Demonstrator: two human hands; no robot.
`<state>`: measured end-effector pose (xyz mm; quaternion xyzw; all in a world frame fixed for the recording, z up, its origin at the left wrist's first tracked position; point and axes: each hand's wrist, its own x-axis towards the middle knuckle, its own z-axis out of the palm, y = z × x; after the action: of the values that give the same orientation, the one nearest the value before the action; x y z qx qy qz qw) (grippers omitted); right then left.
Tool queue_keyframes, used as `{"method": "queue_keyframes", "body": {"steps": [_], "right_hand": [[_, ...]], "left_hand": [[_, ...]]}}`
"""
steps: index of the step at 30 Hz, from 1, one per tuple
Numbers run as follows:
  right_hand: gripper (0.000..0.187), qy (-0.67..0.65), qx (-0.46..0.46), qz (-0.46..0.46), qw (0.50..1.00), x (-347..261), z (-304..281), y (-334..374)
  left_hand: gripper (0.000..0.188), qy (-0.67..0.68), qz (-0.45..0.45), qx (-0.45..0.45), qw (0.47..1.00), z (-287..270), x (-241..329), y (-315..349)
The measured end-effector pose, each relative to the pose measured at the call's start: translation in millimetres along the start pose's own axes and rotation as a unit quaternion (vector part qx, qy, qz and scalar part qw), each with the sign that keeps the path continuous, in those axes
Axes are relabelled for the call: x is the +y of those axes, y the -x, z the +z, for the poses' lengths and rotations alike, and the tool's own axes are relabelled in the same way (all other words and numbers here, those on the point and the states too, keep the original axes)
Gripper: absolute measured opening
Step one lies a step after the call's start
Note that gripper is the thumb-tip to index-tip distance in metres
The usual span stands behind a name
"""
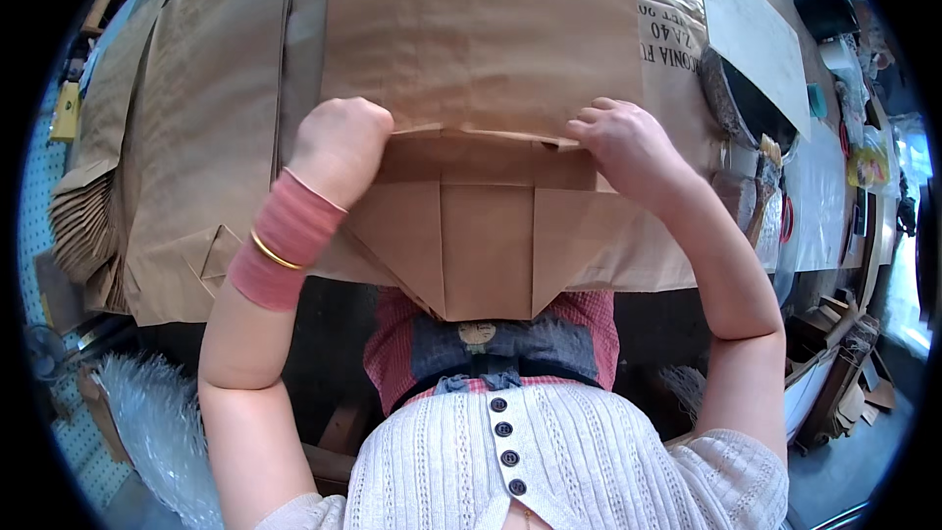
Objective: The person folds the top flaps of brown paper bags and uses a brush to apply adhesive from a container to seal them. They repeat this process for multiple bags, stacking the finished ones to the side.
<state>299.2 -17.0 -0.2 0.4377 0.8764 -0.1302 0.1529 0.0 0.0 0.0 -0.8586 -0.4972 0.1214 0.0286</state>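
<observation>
A large brown paper bag lies flat before me, its near end folded into a block-shaped flap that hangs over the table edge toward my lap. My left hand, with a pink wristband and a gold bangle above it, is closed on the left end of the bag's mouth edge. At the right end of the same edge, my right hand pinches the paper between thumb and fingers. Between both hands the edge stands slightly lifted. The fingertips of my left hand are mostly hidden.
On the left lies a stack of brown paper bags, with fanned folded ends. A brush, a dark curved container and a white board sit at the right. Clear plastic strands hang at lower left.
</observation>
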Motion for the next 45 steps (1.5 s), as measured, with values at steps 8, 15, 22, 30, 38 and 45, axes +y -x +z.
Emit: {"method": "queue_keyframes", "body": {"steps": [8,15,22,30,38,45], "right_hand": [[0.073,-0.134,0.255,-0.048,0.956,-86.0,50.4,1.1],[0.104,-0.139,0.237,0.115,0.955,-64.3,68.7,43.1],[0.031,-0.465,0.376,0.028,0.801,-15.0,57.9,15.5],[0.018,-0.543,0.375,0.111,0.743,-10.2,71.6,2.4],[0.020,-0.340,0.518,0.008,0.785,-55.4,36.2,22.1],[0.012,-0.360,0.415,0.031,0.835,-100.9,20.6,-48.1]], "left_hand": [[0.082,0.132,0.105,0.051,0.984,30.0,68.9,41.5],[0.114,0.177,-0.017,0.071,0.982,55.4,20.6,73.4],[0.061,0.548,0.010,0.143,0.824,31.9,5.6,27.7],[0.041,0.317,-0.059,0.332,0.886,13.4,53.3,-6.2],[0.030,0.521,-0.055,0.187,0.831,14.5,23.2,7.3],[0.025,0.640,0.015,0.111,0.760,6.2,7.6,13.8]]}}
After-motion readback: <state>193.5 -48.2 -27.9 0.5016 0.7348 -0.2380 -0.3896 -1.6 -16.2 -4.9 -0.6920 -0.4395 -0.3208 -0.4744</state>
